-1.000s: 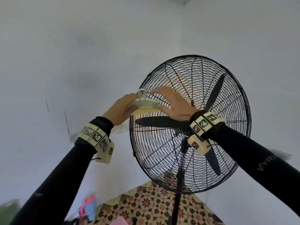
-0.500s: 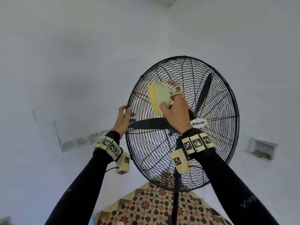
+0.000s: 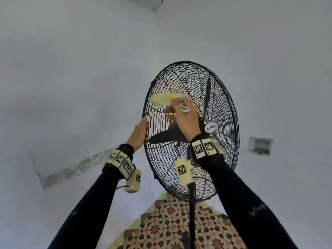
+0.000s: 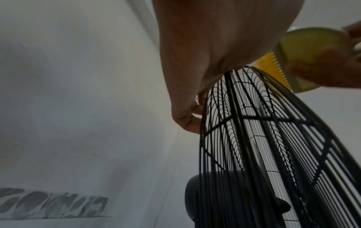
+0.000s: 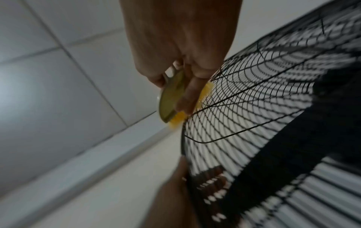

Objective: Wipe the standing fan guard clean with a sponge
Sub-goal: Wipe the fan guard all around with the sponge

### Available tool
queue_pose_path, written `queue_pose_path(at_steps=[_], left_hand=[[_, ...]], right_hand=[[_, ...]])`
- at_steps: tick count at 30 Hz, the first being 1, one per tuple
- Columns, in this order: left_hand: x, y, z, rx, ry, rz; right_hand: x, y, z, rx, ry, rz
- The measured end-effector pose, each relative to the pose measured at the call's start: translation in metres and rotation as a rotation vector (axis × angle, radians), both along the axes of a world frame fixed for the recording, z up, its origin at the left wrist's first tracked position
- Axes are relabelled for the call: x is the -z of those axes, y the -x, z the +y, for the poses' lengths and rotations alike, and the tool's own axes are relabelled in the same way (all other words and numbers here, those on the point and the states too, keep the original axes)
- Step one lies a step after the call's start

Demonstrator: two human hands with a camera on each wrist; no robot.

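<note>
Head view showed a black standing fan (image 3: 191, 130) tilted against pale walls (image 3: 71, 69), its wire guard (image 3: 221, 108) facing the person. The right hand (image 3: 185, 117) pinched a yellow-green handled scrubbing sponge (image 3: 166, 99), fingers curled round its back, and pressed its yellow underside against the guard's upper left part. The left hand (image 3: 139, 134) clasped the guard's left rim, fingers hooked over the wires. Both arms wore black sleeves (image 3: 251, 203) and wrist bands with printed markers (image 3: 203, 148). A patterned tile floor (image 3: 170, 227) lay below the fan's pole (image 3: 191, 218). A white label (image 3: 210, 127) sat at the guard's centre.
</note>
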State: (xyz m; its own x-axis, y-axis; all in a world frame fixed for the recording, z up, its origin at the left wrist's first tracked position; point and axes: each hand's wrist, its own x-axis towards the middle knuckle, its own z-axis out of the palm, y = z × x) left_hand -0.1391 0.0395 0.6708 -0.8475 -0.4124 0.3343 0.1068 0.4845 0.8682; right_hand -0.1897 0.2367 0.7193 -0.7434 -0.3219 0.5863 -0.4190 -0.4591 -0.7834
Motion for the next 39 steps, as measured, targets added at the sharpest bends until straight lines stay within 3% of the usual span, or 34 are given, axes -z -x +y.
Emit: queue_pose_path(at_steps=[3, 6, 9, 11, 13, 16, 19, 22, 24, 26, 29, 33, 36, 39], left_hand=[[0.008, 0.012, -0.014, -0.015, 0.020, -0.016], [0.031, 0.037, -0.054, -0.062, -0.030, -0.048], [0.023, 0.022, -0.029, -0.038, -0.033, -0.004], [0.021, 0.021, -0.019, -0.054, -0.082, 0.003], [0.029, 0.037, -0.031, -0.065, -0.113, 0.009], [0.028, 0.035, -0.026, -0.089, -0.085, -0.002], [0.017, 0.010, 0.000, -0.132, -0.102, 0.032], [0.017, 0.007, 0.009, -0.157, -0.168, 0.077], [0.011, 0.003, 0.024, -0.157, -0.173, 0.126], [0.011, 0.003, 0.031, -0.173, -0.179, 0.166], [0.015, 0.006, 0.034, -0.195, -0.262, 0.208], [0.019, 0.006, 0.039, -0.288, -0.347, 0.251], [0.024, 0.009, 0.048, -0.415, -0.273, 0.250], [0.030, 0.012, 0.062, -0.528, -0.151, 0.275]], right_hand=[[0.048, -0.018, 0.011, 0.199, -0.211, 0.061], [0.080, -0.030, 0.026, 0.170, -0.439, 0.044], [0.052, -0.016, 0.028, 0.024, -0.152, -0.151], [0.026, -0.007, 0.020, -0.042, 0.031, -0.177], [0.019, -0.003, 0.010, 0.028, -0.026, -0.107], [0.046, -0.007, 0.014, 0.160, -0.255, -0.003], [0.067, -0.004, 0.035, 0.128, -0.449, -0.016], [0.043, 0.009, 0.043, -0.055, -0.231, -0.167], [0.019, 0.019, 0.035, -0.082, -0.080, -0.148], [0.014, 0.023, 0.024, 0.011, -0.113, -0.059], [0.043, 0.023, 0.022, 0.179, -0.260, 0.021], [0.060, 0.031, 0.034, 0.089, -0.501, 0.046], [0.035, 0.049, 0.041, -0.102, -0.236, -0.087], [0.031, 0.064, 0.044, -0.050, -0.216, 0.047]])
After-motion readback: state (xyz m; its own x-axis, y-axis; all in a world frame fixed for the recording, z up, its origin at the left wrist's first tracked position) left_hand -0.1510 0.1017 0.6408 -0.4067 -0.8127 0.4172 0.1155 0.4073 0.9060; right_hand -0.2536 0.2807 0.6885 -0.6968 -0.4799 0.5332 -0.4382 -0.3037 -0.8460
